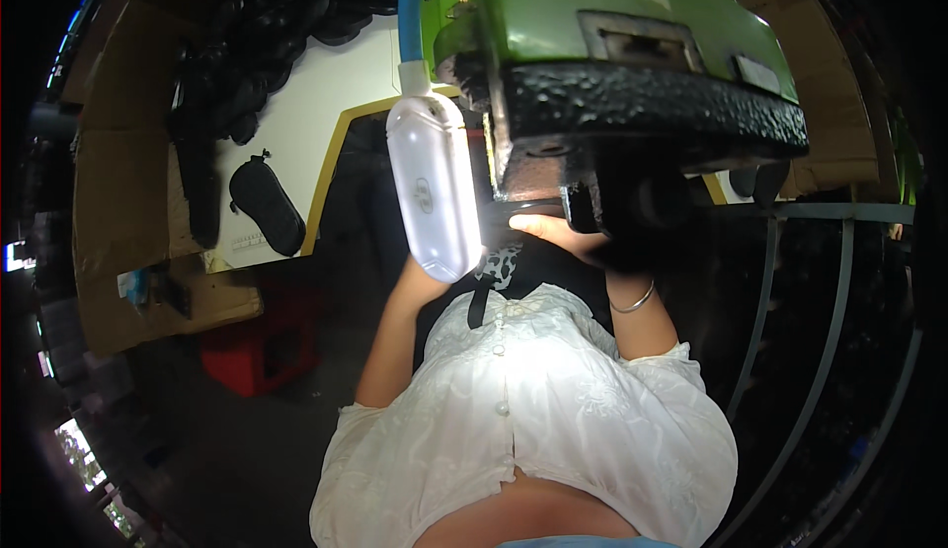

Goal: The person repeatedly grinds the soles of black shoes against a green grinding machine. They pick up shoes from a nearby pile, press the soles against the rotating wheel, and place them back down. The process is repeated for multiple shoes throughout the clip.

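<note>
Under the head of a green machine with a black lower edge, my right hand reaches in from the right. Its thumb points left along the edge of something dark, and the machine hides the other fingers. A white oblong lamp on a blue stem hangs in front of my left hand. Only the wrist edge of that hand shows, so its fingers and anything in them are hidden. A patterned grey and black cloth lies below, between my hands.
On the left, a pale tabletop with a yellow edge bears a black sole-shaped piece and a heap of black pieces. Cardboard stands around it. A red stool is below. Grey metal bars run along the right.
</note>
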{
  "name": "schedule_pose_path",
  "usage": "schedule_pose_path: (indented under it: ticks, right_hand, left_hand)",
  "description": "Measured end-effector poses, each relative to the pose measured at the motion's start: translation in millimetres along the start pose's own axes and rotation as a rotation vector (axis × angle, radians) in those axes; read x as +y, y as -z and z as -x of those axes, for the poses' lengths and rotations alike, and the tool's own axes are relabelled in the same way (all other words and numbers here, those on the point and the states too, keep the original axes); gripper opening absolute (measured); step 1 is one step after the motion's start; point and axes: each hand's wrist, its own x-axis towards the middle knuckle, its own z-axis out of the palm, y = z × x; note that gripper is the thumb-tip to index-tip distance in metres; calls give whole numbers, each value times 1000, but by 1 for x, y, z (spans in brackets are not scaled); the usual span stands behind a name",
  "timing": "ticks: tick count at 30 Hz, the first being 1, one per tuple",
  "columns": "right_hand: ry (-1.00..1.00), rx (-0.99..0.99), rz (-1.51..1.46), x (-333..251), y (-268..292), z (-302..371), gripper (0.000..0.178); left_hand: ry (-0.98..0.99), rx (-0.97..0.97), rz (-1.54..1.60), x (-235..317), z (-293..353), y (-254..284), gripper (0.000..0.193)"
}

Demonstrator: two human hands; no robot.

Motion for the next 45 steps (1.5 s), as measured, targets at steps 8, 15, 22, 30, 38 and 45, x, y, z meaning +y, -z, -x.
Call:
schedule_pose_path:
  ticks: [8, 15, 22, 30, 38, 45]
  right_hand:
    - [-73, -32, 275, -10, 44, 0, 37]
    - [176, 1117, 443, 12, 170, 31, 28]
    - [-460, 515, 1188, 121, 236, 82, 40]
    - [-108, 408, 626, 86, 72, 44, 34]
    - [-14, -36, 507, 97, -18, 72, 43]
    - [-603, -294, -388, 87, -20, 86, 44]
  left_hand:
    - [-260, -80, -429, 52, -14, -45, 29]
    - [-198, 948, -1076, 6, 9, 105, 57]
    - [-130, 975, -1084, -30, 45, 149, 32]
    - [-580, 917, -746, 43, 21, 46, 33]
    - [-193, 353, 244, 68, 2, -34, 47]
    - [-142, -26, 288, 95, -17, -51, 29]
